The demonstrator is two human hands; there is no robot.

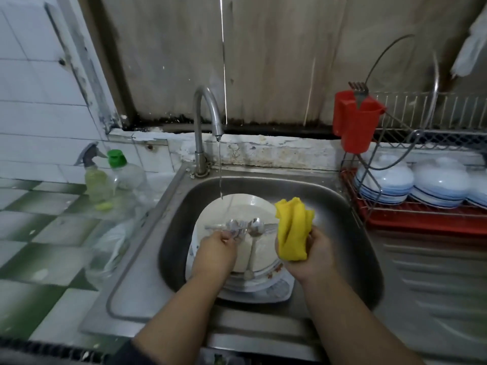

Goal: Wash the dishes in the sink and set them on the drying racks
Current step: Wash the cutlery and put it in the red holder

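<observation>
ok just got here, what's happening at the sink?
A person is washing dishes by hand. The left hand pinches a bunch of cutlery over a white plate in the sink, while the right hand grips a yellow cloth. A thin stream runs from the tap. One spoon lies on the plate. Bowls already sit upside down on the drying rack.

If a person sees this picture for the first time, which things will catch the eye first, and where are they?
The bright yellow cloth, gripped in the right hand over the sink, stands out first. Next is the red cup with a fork, hung on the rack at the right. In the middle, a thin stream from the tap falls onto a white plate, where the left hand holds cutlery.
</observation>
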